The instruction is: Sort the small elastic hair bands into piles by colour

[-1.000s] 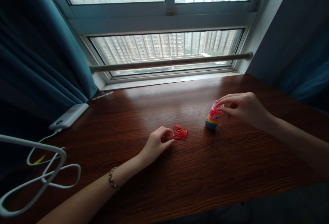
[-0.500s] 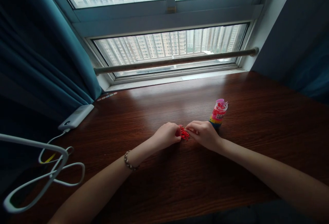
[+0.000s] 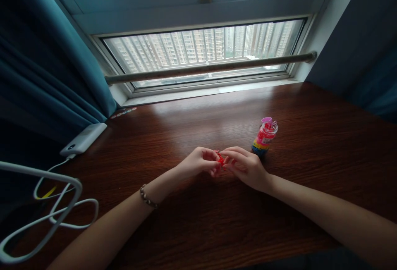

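Small red pieces (image 3: 221, 160) lie in a little heap on the brown table, partly covered by my fingers. My left hand (image 3: 203, 161) pinches a red piece between thumb and forefinger at the left side of the heap. From the right, my right hand (image 3: 243, 166) reaches to the same spot, its fingers curved and apart around the red pieces, with nothing clearly held. Just beyond my right hand stands a clear jar (image 3: 264, 138) with red, yellow and blue contents and a pink piece at its open mouth.
A white power bank (image 3: 84, 139) with a white cable (image 3: 88, 201) is on the left, beside a blue curtain (image 3: 62, 55). A window with a metal rail (image 3: 211, 68) runs behind the wooden table (image 3: 173, 228).
My left hand's thumb and forefinger have come up to the red pieces and now grip one. My right hand's fingers have spread from a pinch. The view has tilted down slightly.
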{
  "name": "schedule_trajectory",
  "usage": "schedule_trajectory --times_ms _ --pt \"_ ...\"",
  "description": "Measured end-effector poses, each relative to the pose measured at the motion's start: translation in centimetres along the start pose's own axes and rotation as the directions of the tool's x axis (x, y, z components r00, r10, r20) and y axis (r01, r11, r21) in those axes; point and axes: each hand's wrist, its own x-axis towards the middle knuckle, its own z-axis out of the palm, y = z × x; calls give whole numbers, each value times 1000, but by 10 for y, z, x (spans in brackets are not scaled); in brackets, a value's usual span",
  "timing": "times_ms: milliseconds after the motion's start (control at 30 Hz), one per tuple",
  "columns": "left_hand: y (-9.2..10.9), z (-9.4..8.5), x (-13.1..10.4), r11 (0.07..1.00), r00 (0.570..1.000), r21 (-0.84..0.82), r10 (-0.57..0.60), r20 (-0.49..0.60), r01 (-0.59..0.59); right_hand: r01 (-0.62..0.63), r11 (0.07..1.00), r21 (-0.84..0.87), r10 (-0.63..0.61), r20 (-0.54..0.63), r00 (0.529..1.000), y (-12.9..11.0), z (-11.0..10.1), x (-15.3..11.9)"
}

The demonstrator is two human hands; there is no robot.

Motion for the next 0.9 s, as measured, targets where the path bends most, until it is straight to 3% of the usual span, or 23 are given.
schedule_trajectory --times_ms 133,367,600,733,900 --pt "-4 2 0 997 1000 -75 -4 -27 2 25 997 68 -32 102 994 -2 0 -2" --pt "-6 5 -1 992 999 -126 -16 -47 10 -70 997 35 72 -56 996 1 3 -1" --pt "-10 7 -1 993 995 -117 -9 -101 -3 -92 995 26 94 -61 994 1 4 -1" --pt "-9 -1 2 977 979 -206 5 -203 -47 -158 987 33 160 -88 983 6 6 -1" --pt "-13 -14 7 975 898 -114 128 -421 -192 -142 980 -141 144 7 990 13 7 0"
